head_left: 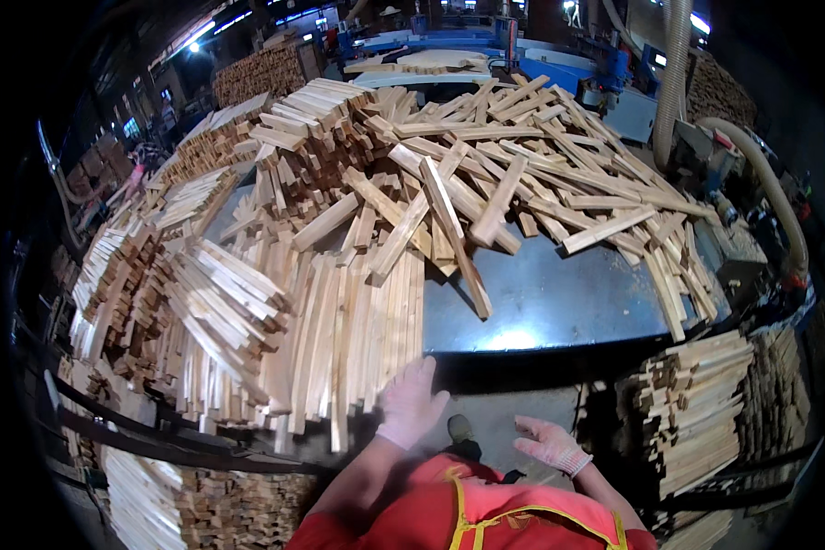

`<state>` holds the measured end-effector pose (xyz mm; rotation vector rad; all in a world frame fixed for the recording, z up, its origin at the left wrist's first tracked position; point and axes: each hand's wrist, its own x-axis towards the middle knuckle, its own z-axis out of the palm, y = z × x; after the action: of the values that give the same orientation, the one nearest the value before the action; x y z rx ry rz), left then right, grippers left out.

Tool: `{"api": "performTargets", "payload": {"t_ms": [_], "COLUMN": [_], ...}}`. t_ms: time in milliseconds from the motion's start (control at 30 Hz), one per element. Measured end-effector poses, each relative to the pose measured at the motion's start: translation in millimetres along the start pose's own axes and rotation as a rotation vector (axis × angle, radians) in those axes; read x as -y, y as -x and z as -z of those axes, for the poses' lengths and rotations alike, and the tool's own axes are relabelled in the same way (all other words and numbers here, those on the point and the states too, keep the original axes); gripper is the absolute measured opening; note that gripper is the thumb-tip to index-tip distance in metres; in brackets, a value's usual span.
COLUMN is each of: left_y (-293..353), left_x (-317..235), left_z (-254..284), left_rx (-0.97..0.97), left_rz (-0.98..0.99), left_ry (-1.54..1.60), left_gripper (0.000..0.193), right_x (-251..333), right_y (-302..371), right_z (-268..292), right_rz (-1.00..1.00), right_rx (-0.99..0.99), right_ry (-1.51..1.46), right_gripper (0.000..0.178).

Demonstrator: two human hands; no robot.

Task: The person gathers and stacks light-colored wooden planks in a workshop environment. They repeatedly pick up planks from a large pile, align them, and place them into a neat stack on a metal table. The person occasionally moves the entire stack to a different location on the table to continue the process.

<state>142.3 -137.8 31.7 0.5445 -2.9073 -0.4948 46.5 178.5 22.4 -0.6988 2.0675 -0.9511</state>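
Two gloved hands show low in the head view, and we see nothing held in either: the left hand, at lower centre, has its fingers extended and thumb apart near the row of sticks; the right hand, farther right, has its fingers loosely parted. A heap of sticks lies crisscross on the bench at upper centre. We judge that tugging a low stick could start a slide, and that an arm brushing the row's jutting ends could knock some off.
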Motion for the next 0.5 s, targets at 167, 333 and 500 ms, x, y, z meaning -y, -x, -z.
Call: {"api": "performTargets", "payload": {"t_ms": [167,333,500], "left_y": [-123,-268,-339], "left_x": [31,81,110], "left_z": [-46,-27,-28], "left_rx": [-0.116,-0.259,-0.053], "left_rz": [0.110,0.248,0.330], "left_ry": [-0.039,-0.182,-0.326], "left_gripper": [0.091,0.099,0.105], "right_x": [12,1,56], "right_y": [-117,-266,-364], "right_z": [74,106,111], "right_rz": [-0.015,-0.051,-0.121], "right_rx": [-0.134,-0.347,-0.368], "right_ry": [0.021,-0.006,0.143], "right_gripper": [0.075,0.088,0.106]}}
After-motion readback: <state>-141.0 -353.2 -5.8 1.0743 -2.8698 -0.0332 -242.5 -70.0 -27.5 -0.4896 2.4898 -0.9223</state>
